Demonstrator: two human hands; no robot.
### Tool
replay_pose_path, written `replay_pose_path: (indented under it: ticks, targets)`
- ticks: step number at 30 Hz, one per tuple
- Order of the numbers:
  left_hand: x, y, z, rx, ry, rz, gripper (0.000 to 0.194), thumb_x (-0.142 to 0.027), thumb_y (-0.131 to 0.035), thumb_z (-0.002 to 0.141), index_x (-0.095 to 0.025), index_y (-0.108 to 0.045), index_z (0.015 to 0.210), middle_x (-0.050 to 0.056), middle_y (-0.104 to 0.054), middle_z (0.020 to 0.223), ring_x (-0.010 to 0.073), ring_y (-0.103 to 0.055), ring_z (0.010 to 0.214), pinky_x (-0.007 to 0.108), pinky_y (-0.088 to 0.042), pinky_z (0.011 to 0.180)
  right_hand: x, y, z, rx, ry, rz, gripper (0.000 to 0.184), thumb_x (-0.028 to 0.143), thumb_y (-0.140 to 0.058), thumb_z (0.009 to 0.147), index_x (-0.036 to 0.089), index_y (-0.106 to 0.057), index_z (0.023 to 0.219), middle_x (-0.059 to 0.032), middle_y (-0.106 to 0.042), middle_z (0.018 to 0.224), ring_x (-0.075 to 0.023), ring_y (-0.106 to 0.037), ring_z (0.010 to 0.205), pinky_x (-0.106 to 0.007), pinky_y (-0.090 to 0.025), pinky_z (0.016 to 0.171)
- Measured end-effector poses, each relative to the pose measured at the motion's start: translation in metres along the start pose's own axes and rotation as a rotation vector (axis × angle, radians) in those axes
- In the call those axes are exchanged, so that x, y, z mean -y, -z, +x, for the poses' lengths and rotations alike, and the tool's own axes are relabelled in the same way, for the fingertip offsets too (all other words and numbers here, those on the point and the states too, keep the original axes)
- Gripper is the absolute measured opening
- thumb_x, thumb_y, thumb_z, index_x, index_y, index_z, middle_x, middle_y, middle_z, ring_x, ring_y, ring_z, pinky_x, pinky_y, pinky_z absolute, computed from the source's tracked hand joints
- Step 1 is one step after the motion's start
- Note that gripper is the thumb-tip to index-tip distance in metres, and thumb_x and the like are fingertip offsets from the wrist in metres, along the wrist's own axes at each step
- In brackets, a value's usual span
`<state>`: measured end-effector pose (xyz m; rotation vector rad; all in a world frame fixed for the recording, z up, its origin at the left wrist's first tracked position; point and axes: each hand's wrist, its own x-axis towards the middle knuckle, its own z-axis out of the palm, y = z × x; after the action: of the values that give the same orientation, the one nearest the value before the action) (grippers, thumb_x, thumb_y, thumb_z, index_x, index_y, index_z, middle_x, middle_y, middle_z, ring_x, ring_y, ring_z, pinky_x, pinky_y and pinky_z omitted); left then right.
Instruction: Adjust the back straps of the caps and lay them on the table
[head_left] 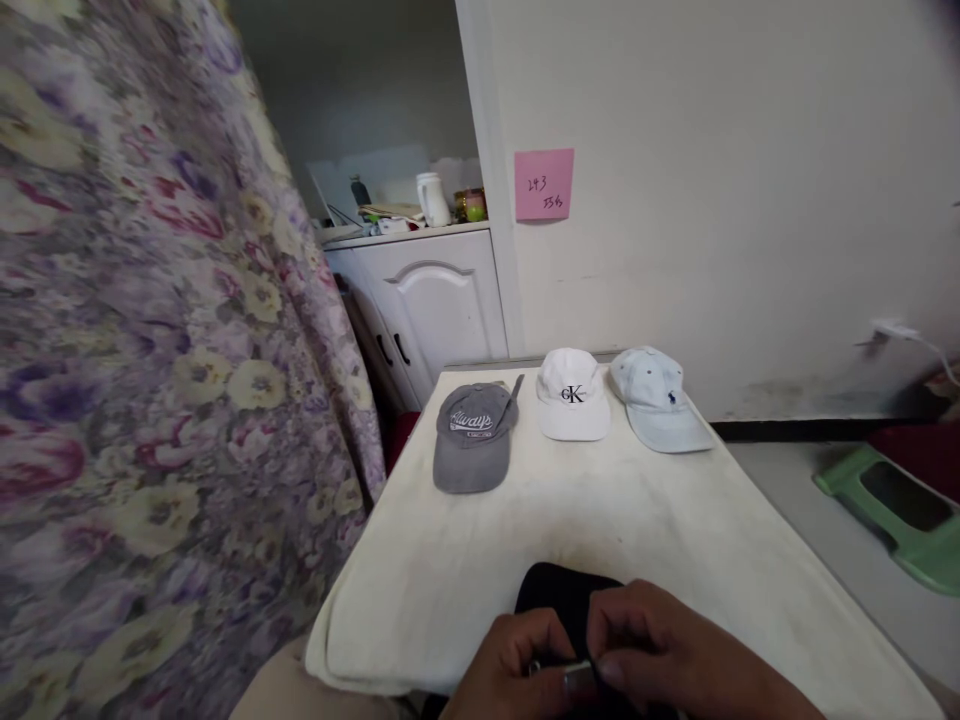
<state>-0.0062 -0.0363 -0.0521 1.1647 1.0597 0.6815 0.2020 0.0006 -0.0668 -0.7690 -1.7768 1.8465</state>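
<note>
A black cap (564,588) lies at the near edge of the table, partly hidden beneath my hands. My left hand (517,668) is closed, its thumb and fingers pinching a small metal buckle (579,676) at the cap's strap. Just to the right, my right hand (667,645) is closed with fingertips pressed together on the dark strap beside the buckle. Farther back sit a grey cap (472,435) with white lettering, a white cap (573,395) with a black logo, and a light blue cap (658,398).
A cream cloth (405,590) covers the table. Floral curtain (172,400) hangs along the left. Behind are a white cabinet (442,300) with a white jug (433,200) on top and a wall bearing a pink note (544,185). A green stool (892,510) stands at right.
</note>
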Motion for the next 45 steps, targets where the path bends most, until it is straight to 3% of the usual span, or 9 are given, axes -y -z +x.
replay_pose_path:
  ticks: [5,10,15,20,28,35,40,45]
  targets:
    - [-0.001,0.002,0.004,-0.044,-0.039,-0.108,0.031,-0.040,-0.080,0.071,-0.016,-0.060,0.068,-0.003,-0.053,0.067,0.0108,-0.040,0.064,0.024,-0.029,0.060,0.011,0.004,0.011,-0.014,-0.033,0.001,0.003,0.018,-0.062,0.078,0.017,-0.061,0.075,0.0063,-0.054,0.060,-0.0095,-0.046,0.055,-0.023,-0.030,0.052]
    - [-0.004,0.009,0.001,-0.128,-0.066,-0.309,0.029,-0.038,-0.078,0.075,-0.018,-0.058,0.070,-0.004,-0.051,0.065,0.0096,-0.038,0.060,0.023,-0.027,0.057,0.040,0.012,0.038,0.032,-0.034,-0.065,0.001,0.018,-0.061,0.080,0.017,-0.062,0.081,0.0069,-0.055,0.058,-0.0088,-0.044,0.053,-0.021,-0.030,0.050]
    - [0.003,0.022,-0.001,-0.211,-0.183,-0.389,0.031,-0.044,-0.077,0.076,-0.019,-0.058,0.075,-0.003,-0.054,0.067,0.0096,-0.039,0.059,0.023,-0.027,0.058,0.072,0.012,0.064,0.192,0.036,-0.084,0.008,0.012,-0.057,0.081,0.018,-0.060,0.085,0.0068,-0.056,0.061,-0.0088,-0.044,0.055,-0.021,-0.031,0.052]
    - [0.004,0.030,-0.001,-0.301,-0.327,-0.370,0.028,-0.043,-0.077,0.078,-0.019,-0.064,0.072,-0.002,-0.054,0.071,0.0120,-0.045,0.067,0.025,-0.033,0.065,0.084,0.010,0.077,0.217,0.061,-0.114,0.010,0.009,-0.057,0.080,0.019,-0.058,0.083,0.0064,-0.057,0.066,-0.0097,-0.047,0.060,-0.022,-0.033,0.055]
    - [0.000,0.033,0.004,-0.273,-0.594,-0.273,0.026,-0.049,-0.073,0.082,-0.023,-0.078,0.082,-0.002,-0.055,0.069,0.0096,-0.047,0.064,0.023,-0.035,0.062,0.085,0.014,0.069,0.113,0.026,-0.022,0.008,0.016,-0.058,0.081,0.021,-0.051,0.079,0.0055,-0.058,0.065,-0.0120,-0.050,0.062,-0.024,-0.036,0.057]
    - [-0.008,0.033,0.007,-0.228,-0.653,-0.271,0.015,-0.041,-0.073,0.085,-0.030,-0.081,0.087,0.000,-0.060,0.071,0.0097,-0.052,0.063,0.023,-0.039,0.061,0.106,0.023,0.060,0.060,0.069,-0.111,0.007,0.022,-0.060,0.080,0.023,-0.053,0.078,0.0054,-0.056,0.065,-0.0138,-0.049,0.062,-0.027,-0.036,0.059]
    - [-0.015,0.031,0.005,-0.193,-0.676,-0.198,0.012,-0.036,-0.070,0.087,-0.036,-0.082,0.090,0.001,-0.062,0.070,0.0119,-0.056,0.064,0.026,-0.042,0.062,0.098,0.031,0.057,0.084,0.128,-0.149,0.007,0.023,-0.061,0.076,0.025,-0.055,0.073,0.0038,-0.054,0.064,-0.0158,-0.047,0.062,-0.028,-0.035,0.056]
    - [-0.023,0.020,0.004,-0.248,-0.698,-0.157,0.014,-0.037,-0.068,0.089,-0.036,-0.082,0.089,0.003,-0.065,0.072,0.0138,-0.057,0.066,0.028,-0.043,0.064,0.092,0.029,0.047,0.093,0.151,-0.133,0.010,0.026,-0.063,0.078,0.025,-0.054,0.074,0.0047,-0.052,0.067,-0.0150,-0.045,0.063,-0.027,-0.035,0.058]
